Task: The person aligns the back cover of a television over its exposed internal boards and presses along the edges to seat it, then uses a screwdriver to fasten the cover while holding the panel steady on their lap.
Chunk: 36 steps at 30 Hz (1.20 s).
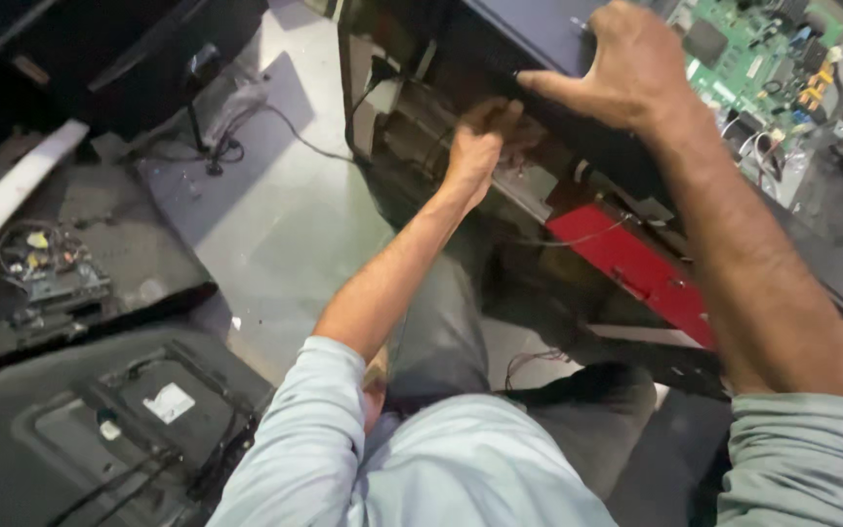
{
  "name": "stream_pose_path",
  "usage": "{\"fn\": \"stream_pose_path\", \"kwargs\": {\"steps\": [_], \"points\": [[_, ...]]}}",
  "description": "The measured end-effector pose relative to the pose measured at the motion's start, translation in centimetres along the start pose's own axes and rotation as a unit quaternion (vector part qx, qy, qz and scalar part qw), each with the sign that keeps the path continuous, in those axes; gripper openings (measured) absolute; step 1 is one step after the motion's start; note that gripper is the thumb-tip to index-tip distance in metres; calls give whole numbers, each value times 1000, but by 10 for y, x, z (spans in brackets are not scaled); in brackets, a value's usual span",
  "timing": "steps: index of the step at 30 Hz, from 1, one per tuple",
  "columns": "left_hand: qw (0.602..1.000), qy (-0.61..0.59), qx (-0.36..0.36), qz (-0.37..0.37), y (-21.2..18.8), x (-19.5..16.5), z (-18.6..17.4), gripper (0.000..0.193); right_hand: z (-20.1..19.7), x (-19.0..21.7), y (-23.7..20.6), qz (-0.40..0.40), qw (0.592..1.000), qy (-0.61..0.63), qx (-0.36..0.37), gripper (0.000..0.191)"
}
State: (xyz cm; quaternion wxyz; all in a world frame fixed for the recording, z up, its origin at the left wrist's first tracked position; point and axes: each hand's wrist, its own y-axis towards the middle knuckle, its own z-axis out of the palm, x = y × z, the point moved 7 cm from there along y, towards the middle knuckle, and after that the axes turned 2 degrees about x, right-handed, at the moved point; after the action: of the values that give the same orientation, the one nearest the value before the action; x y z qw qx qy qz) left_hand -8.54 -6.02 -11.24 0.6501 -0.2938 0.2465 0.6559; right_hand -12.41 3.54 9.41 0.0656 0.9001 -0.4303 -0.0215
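Observation:
A large dark flat-screen panel (539, 39) lies face down at the top, its back open with a green circuit board (753, 59) showing. My right hand (626, 68) spreads over the panel's near edge, fingers gripping it. My left hand (480, 141) reaches under that edge with fingers curled in the shadowed gap; what it grips is hidden. A red part (636, 263) sits below the panel edge.
A pale floor (285, 224) runs between the items. A black back cover with a white label (129, 420) lies at lower left. Another dark panel with loose wires and small parts (51, 273) sits left. A black cable (236, 141) trails on the floor.

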Motion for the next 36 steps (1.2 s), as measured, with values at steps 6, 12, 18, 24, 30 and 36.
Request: {"fn": "stream_pose_path", "kwargs": {"steps": [6, 12, 18, 24, 30, 36], "points": [[998, -8, 64, 3, 2, -15, 4, 30, -5, 7, 1, -4, 999, -32, 3, 96], [995, -32, 86, 33, 3, -34, -2, 28, 2, 5, 23, 35, 995, -65, 68, 101], [998, -48, 38, 28, 5, -36, -7, 23, 3, 11, 31, 3, 998, -60, 33, 95], [997, -67, 31, 31, 9, -32, -6, 22, 0, 11, 34, 2, 997, -50, 51, 93], [994, -38, 100, 37, 6, -50, -4, 31, 2, 8, 37, 35, 991, -57, 112, 92], [999, -38, 34, 0, 10, -68, -17, 53, -4, 16, 37, 5, 994, -68, 83, 100]]}}
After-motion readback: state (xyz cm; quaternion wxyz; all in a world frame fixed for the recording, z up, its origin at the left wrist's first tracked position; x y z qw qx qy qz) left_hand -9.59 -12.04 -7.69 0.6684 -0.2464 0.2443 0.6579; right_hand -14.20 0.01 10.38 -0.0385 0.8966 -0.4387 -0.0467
